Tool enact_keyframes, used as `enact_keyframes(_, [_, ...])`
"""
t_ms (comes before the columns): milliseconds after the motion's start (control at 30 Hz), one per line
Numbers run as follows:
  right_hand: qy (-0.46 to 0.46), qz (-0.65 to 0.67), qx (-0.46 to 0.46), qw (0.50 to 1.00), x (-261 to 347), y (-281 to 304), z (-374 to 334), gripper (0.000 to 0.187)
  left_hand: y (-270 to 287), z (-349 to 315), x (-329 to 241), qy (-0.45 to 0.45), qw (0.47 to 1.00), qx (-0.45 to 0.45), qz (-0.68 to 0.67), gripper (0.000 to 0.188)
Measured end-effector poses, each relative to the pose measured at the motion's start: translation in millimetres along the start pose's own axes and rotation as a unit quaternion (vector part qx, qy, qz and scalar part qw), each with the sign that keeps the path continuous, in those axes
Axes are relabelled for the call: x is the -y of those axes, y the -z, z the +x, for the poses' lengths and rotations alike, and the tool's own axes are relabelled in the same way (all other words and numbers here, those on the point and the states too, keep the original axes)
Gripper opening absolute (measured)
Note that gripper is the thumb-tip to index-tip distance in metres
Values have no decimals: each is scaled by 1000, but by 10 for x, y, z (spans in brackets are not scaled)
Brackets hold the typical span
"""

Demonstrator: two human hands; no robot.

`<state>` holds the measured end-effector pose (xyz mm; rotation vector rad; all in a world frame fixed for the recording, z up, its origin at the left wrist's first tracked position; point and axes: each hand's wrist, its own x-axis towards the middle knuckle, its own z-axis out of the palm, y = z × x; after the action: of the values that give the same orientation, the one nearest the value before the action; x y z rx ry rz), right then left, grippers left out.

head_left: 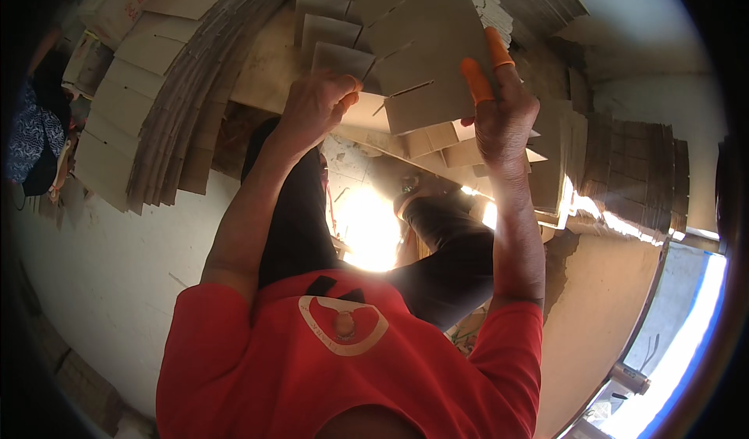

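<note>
My right hand grips the near right edge of a long slotted cardboard sheet, with orange finger covers on two fingers. The sheet tilts up away from me, and a row of slits runs down its left side. Several shorter cardboard strips stand crosswise along those slits. My left hand is closed, its fingertips pinching the nearest of these strips at its lower left corner. An orange cover shows on one of its fingers. Part of that strip is hidden by the fingers.
Stacks of slotted cardboard lean at the left, and more piled cardboard stands at the right. Loose cardboard pieces lie beneath the sheet. Another person's patterned clothing shows at the far left. Bright sunlight falls on the floor between my legs.
</note>
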<state>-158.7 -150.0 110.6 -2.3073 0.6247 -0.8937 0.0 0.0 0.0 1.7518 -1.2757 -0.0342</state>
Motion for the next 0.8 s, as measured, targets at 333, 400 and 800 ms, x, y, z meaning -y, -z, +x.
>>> enact_keyframes(333, [13,-24,39,999,70,-29,135,43,-28,12,19,22,999,0,-26,12])
enact_keyframes(400, [9,-17,52,998,49,-99,117,44,-34,15,33,26,999,3,-29,13])
enact_keyframes(800, [90,-8,159,983,-262,-491,76,47,-63,58,76,14,1000,-16,-16,10])
